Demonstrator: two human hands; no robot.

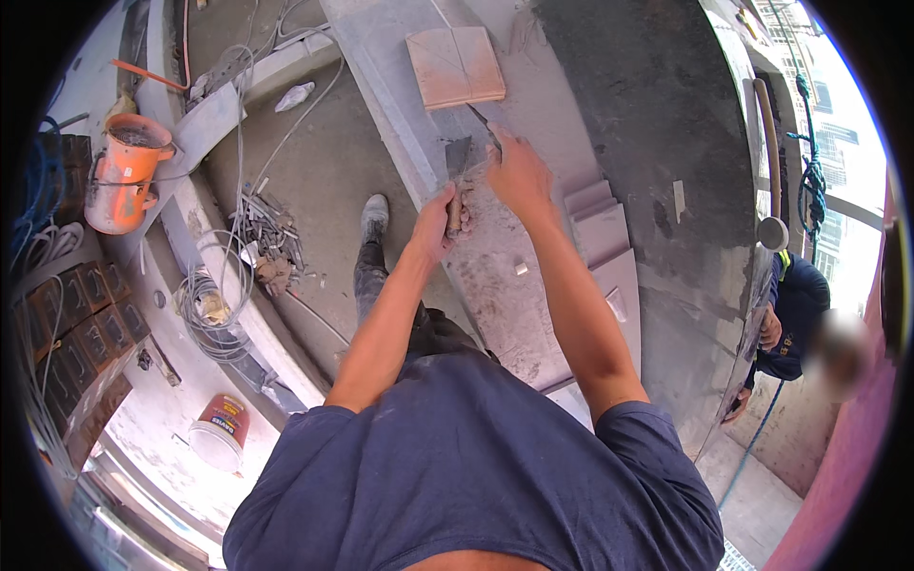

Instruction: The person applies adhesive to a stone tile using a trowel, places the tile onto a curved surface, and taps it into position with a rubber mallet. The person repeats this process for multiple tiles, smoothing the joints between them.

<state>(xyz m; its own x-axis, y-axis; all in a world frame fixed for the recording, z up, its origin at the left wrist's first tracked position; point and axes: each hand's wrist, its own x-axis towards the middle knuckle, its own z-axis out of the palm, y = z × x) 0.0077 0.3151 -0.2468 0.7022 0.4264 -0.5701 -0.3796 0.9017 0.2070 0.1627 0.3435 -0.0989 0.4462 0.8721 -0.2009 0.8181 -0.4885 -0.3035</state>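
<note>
My left hand (436,226) is closed around the handle of a putty knife (458,155), whose flat grey blade points away from me. My right hand (520,179), to its right and a little farther off, grips a thin dark-bladed tool (479,117); its handle is hidden in my fingers, so its exact kind does not show. The tip of that blade comes close to the near edge of a square pinkish board (455,68) with lines across its top. Beneath both hands runs a dusty grey ledge (509,295).
Stepped grey moulding pieces (602,233) lie right of my forearm, beside a dark slab (657,143). Another person (795,309) works at the right edge near a knotted rope (811,181). An orange bucket (129,171), coiled cable (211,319), debris (269,238) and a paint pail (220,434) stand left.
</note>
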